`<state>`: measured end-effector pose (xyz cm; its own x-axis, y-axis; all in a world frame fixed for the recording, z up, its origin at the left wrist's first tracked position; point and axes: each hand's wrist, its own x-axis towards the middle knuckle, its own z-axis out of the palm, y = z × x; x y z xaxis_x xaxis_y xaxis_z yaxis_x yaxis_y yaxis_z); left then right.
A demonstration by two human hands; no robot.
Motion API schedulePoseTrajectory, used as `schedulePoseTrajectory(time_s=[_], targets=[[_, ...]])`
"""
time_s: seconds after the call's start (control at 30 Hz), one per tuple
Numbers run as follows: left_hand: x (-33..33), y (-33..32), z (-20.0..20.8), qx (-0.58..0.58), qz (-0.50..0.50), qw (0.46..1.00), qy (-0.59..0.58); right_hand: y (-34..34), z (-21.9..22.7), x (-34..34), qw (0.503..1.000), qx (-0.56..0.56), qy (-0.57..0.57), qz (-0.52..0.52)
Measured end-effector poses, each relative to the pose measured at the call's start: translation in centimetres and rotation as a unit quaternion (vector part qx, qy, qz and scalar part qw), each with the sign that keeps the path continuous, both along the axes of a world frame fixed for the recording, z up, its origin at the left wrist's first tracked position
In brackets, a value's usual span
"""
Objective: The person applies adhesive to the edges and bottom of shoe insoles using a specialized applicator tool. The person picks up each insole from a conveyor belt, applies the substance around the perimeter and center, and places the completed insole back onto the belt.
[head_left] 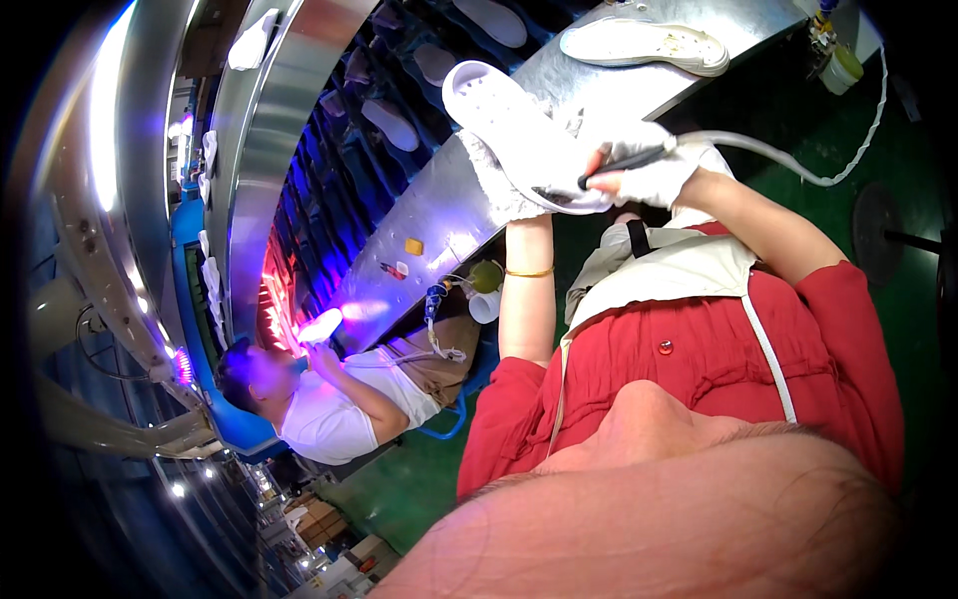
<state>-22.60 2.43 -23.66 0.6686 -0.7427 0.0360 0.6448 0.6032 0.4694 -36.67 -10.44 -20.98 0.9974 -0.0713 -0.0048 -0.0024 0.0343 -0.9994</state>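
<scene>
A white shoe sole [519,135] lies tilted across my left hand [489,180], which wears a white glove and grips the sole from beneath; most of its fingers are hidden. In my right hand [649,170], gloved with bare fingertips, is a black pen-shaped tool [631,162] fed by a pale hose [758,145]. Its tip points at the inner face of the sole near the heel end, where a dark patch shows; contact there is hard to make out. Another white sole [639,45] with yellowish marks rests on the metal ledge beyond my hands.
Along the metal ledge [399,235] runs a dark conveyor carrying several soles [391,125]. A yellow block [413,246] sits on the ledge. To the left, a co-worker in a white shirt [344,404] holds a brightly lit sole. Small cups [843,70] hang at the ledge.
</scene>
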Motion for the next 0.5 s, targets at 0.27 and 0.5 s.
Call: schedulePoseTrajectory(time_s=[0.27,0.5], targets=[[-4.1,-0.1,0.5,0.026,0.035,0.999,-0.003,-2.0,-1.3,0.5,0.989,0.078,-0.089,-0.090],[-1.2,0.6,-4.2,0.115,0.098,0.978,-0.140,0.5,1.2,0.5,0.981,0.160,0.095,-0.052]])
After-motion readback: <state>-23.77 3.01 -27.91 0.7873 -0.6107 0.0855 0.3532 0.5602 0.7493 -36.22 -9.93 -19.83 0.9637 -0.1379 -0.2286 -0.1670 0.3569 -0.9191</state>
